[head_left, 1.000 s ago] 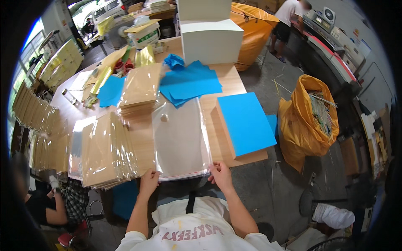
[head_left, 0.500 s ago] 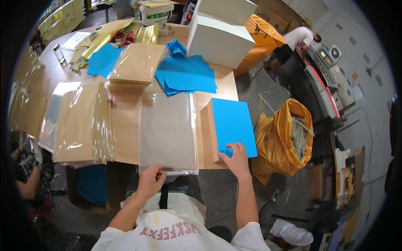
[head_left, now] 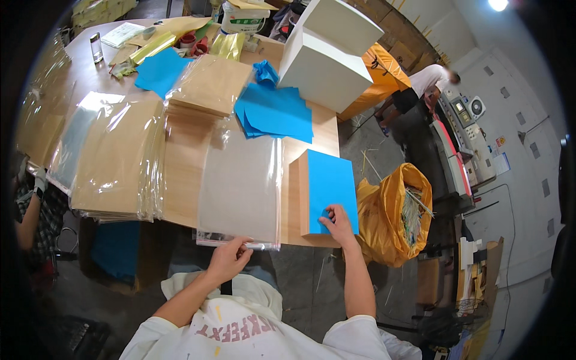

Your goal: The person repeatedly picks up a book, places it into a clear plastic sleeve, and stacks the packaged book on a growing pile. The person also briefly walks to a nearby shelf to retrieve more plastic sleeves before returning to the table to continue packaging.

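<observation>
Flat on the table in front of me lies a pile of clear plastic bags point(head_left: 240, 186). My left hand point(head_left: 230, 259) is at their near edge, thumb and fingers closed on the lip of the top bag. To the right stands a thick stack with a bright blue sheet point(head_left: 331, 180) on top and tan sides. Over its near part is my right hand point(head_left: 339, 227), fingers curled and thumb drawn toward the forefinger on the blue surface. Whether the sheet is lifted there is hidden by the fingers.
Bagged tan packs point(head_left: 117, 156) are piled at the left, with another tan stack point(head_left: 210, 84) farther back. Loose blue sheets point(head_left: 276, 114) lie beside a white box point(head_left: 327, 60). An orange sack point(head_left: 384, 228) of scraps stands right of the table. People work at far right and left.
My right thumb and fingers have drawn closer together on the blue sheet. My left hand has shifted slightly right along the bag's near edge. The whole view has tilted a little.
</observation>
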